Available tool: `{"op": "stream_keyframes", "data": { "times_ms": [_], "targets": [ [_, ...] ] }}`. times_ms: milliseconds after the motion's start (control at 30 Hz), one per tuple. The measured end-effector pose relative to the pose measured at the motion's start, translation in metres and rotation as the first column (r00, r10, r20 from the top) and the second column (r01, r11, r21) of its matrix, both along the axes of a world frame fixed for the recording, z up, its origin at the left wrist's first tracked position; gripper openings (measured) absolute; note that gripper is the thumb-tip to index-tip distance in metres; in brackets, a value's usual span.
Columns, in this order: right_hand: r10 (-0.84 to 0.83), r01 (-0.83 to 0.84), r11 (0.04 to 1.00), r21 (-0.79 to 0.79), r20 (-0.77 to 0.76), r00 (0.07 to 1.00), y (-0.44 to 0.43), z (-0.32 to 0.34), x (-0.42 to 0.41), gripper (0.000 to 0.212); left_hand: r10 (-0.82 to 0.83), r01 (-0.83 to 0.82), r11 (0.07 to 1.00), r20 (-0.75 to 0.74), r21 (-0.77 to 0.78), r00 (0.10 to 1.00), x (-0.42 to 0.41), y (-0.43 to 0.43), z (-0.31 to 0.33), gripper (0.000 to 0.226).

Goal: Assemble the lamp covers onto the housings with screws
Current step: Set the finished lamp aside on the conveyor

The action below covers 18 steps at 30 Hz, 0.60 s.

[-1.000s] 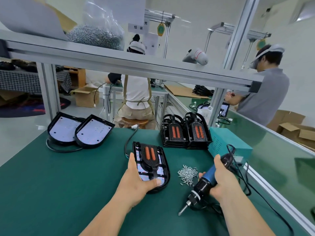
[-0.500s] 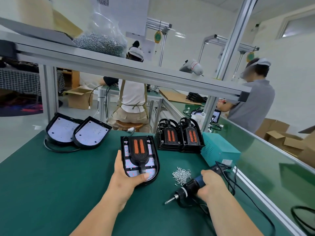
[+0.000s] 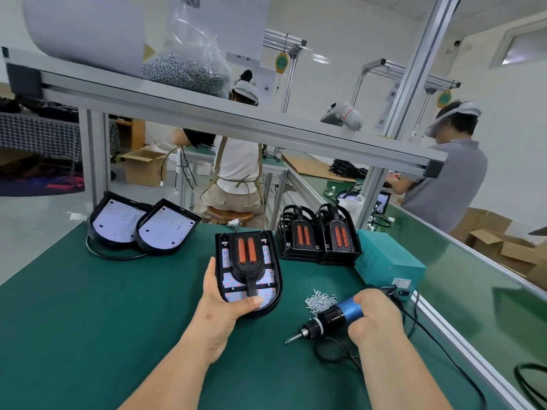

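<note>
My left hand (image 3: 220, 309) grips the near end of a black lamp housing (image 3: 273, 270) with a cover bearing two orange strips; it sits tilted on the green mat, thumb on top. My right hand (image 3: 374, 318) holds a blue and black electric screwdriver (image 3: 331, 316), its bit pointing left and down just above the mat. A small pile of loose screws (image 3: 319, 300) lies between the housing and the screwdriver. Two stacks of covers (image 3: 318, 235) stand behind. Two housings with white LED boards (image 3: 142, 224) lie at the far left.
A teal power box (image 3: 384, 261) sits right of the stacks, its cable trailing to the screwdriver. A metal shelf rail (image 3: 236, 119) crosses overhead, carrying a bag of screws (image 3: 185, 71). Two other people work at benches behind. The bench's aluminium edge (image 3: 461, 341) runs along the right.
My left hand has slid the lamp housing leftward and squared it up. My right hand has lowered the screwdriver closer to the mat, its bit now flatter.
</note>
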State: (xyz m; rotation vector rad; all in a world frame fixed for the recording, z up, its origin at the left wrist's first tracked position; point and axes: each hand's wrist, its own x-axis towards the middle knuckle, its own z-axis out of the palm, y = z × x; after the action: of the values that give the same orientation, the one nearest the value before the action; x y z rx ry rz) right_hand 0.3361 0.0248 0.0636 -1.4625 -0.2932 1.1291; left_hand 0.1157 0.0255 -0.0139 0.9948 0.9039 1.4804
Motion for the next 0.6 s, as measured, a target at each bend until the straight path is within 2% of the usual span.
{"op": "stream_keyframes", "data": {
  "times_ms": [133, 267, 333, 367, 467, 500, 600],
  "targets": [
    [0.029, -0.028, 1.0, 0.001, -0.019, 0.999, -0.006, -0.009, 0.004, 0.021, -0.008, 0.008, 1.0, 0.008, -0.024, 1.0, 0.001, -0.003, 0.004, 0.114],
    [0.106, -0.104, 0.964, 0.245, 0.004, 0.994, -0.009, 0.0, -0.011, 0.007, -0.049, 0.05, 0.999, -0.017, 0.01, 0.999, 0.004, -0.009, 0.011, 0.108],
    [0.19, -0.209, 0.914, 0.348, 0.09, 0.978, -0.006, -0.001, -0.024, 0.036, -0.053, 0.053, 0.999, -0.005, 0.007, 0.999, 0.01, -0.01, 0.012, 0.11],
    [0.246, -0.286, 0.882, 0.374, 0.152, 0.957, 0.0, -0.006, -0.032, 0.021, -0.061, 0.061, 0.998, 0.005, 0.014, 0.998, 0.014, -0.011, 0.014, 0.11],
    [0.448, -0.538, 0.808, 0.24, 0.343, 0.826, 0.016, -0.018, -0.057, 0.039, -0.12, 0.119, 0.989, 0.002, 0.088, 0.993, 0.027, -0.014, 0.016, 0.1],
    [0.478, -0.57, 0.795, 0.205, 0.368, 0.798, 0.021, -0.023, -0.063, 0.042, -0.144, 0.143, 0.985, 0.001, 0.099, 0.99, 0.029, -0.014, 0.015, 0.096],
    [0.437, -0.509, 0.836, 0.204, 0.315, 0.843, 0.036, -0.032, -0.064, 0.037, -0.145, 0.147, 0.989, 0.048, -0.021, 0.988, 0.02, -0.011, 0.021, 0.08]
  ]
}}
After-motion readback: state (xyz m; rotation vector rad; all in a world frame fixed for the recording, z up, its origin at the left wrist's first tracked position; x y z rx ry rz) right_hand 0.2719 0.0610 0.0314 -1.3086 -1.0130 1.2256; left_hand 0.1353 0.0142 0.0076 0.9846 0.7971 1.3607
